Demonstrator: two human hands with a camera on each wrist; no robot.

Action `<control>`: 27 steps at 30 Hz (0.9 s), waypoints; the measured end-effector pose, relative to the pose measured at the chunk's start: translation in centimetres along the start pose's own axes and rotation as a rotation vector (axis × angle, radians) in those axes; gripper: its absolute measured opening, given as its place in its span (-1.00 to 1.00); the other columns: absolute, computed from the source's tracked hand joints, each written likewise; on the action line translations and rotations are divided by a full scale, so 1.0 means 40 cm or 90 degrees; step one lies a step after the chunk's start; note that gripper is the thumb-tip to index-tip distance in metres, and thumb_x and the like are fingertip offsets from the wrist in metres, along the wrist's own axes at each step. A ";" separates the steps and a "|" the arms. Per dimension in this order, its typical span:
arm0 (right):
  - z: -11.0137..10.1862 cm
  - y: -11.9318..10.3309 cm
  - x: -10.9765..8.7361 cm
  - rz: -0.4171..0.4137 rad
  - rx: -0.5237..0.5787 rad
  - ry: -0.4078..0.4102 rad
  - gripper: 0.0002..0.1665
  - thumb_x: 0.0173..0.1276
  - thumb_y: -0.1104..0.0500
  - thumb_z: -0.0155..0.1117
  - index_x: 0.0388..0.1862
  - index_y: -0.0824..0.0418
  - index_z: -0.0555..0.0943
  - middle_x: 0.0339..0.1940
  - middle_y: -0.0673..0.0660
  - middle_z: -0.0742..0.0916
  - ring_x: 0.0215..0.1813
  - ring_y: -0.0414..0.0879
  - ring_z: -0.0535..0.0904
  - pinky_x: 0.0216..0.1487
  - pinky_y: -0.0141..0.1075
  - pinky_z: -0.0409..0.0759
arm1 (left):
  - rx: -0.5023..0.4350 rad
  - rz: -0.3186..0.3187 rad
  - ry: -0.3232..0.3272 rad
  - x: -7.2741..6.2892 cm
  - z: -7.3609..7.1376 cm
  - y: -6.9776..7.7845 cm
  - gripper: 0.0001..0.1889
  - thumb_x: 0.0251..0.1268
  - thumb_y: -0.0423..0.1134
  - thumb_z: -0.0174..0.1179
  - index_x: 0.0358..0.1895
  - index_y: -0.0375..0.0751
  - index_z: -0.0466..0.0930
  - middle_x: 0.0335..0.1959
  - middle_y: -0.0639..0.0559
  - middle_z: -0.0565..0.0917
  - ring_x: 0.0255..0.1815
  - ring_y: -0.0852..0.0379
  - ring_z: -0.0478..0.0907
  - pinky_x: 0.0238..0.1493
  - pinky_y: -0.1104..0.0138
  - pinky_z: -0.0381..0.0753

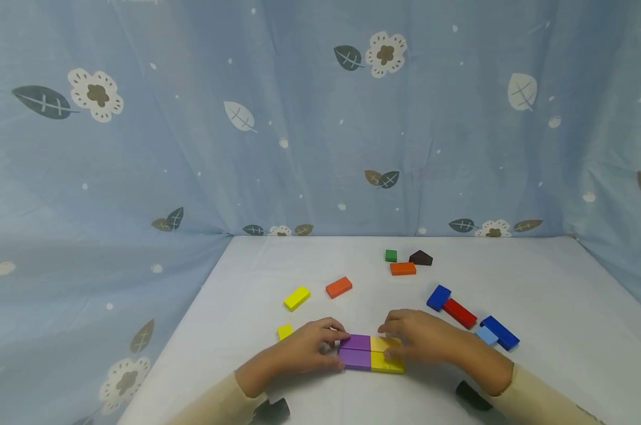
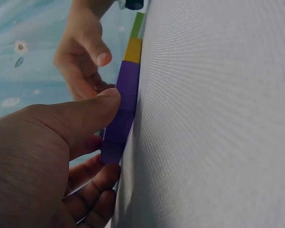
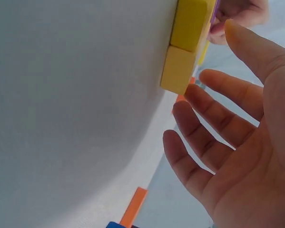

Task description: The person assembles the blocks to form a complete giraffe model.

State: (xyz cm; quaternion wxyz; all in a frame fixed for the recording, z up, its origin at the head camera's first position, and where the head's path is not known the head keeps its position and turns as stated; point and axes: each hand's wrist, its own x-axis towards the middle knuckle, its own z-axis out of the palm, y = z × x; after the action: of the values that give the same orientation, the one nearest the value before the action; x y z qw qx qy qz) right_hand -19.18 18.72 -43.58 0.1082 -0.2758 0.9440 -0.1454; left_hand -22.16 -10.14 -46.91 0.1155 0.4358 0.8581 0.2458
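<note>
Two purple blocks [image 1: 355, 359] and two yellow blocks [image 1: 386, 362] lie side by side, forming a flat rectangle on the white table. My left hand [image 1: 315, 345] pinches the purple pair at its left end, the thumb along the near side and a finger at the far corner. In the left wrist view, that thumb presses on a purple block [image 2: 128, 85]. Over the right end hovers my right hand [image 1: 424, 337], its fingers loosely spread. The right wrist view has those fingertips [image 3: 182, 111] beside the end of a pale yellow block [image 3: 178, 70], with nothing gripped.
Beyond the left hand lie yellow blocks [image 1: 297, 298] and an orange block [image 1: 339, 287]. Farther back are a green cube [image 1: 391, 255], another orange block [image 1: 403, 269] and a dark triangular block [image 1: 421, 258]. Red [image 1: 460, 313] and blue blocks [image 1: 500, 333] sit past the right forearm.
</note>
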 end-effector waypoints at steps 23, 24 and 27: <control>-0.097 0.176 -0.109 0.093 -0.031 0.138 -0.55 0.22 0.14 0.44 0.12 0.11 0.66 -0.04 0.05 0.66 -0.07 0.00 0.57 0.00 0.00 0.59 | -0.011 0.000 0.006 -0.001 0.002 -0.002 -0.39 0.18 0.18 0.31 0.29 0.07 0.53 0.12 0.35 0.44 -0.08 0.42 0.43 -0.05 0.48 0.48; -0.102 0.186 -0.115 0.097 -0.025 0.133 -0.56 0.21 0.20 0.41 0.11 0.12 0.66 -0.02 0.09 0.66 -0.03 0.05 0.57 0.02 0.04 0.57 | -0.010 0.000 0.006 -0.001 0.002 -0.003 -0.39 0.18 0.18 0.30 0.29 0.07 0.53 0.12 0.35 0.44 -0.08 0.42 0.43 -0.05 0.48 0.48; -0.113 0.218 -0.129 0.101 -0.003 0.115 -0.55 0.15 0.37 0.33 0.06 0.15 0.68 0.06 0.21 0.64 0.11 0.24 0.53 0.08 0.16 0.49 | -0.009 0.000 0.007 -0.001 0.002 -0.004 -0.39 0.18 0.18 0.30 0.29 0.07 0.53 0.12 0.34 0.44 -0.08 0.42 0.43 -0.06 0.48 0.48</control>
State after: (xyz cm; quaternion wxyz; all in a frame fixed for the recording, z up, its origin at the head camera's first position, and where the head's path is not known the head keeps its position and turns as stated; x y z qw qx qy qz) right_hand -20.47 29.57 -41.64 0.0328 -0.1860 0.9692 -0.1582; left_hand -22.22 -10.22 -47.05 0.1141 0.4337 0.8568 0.2543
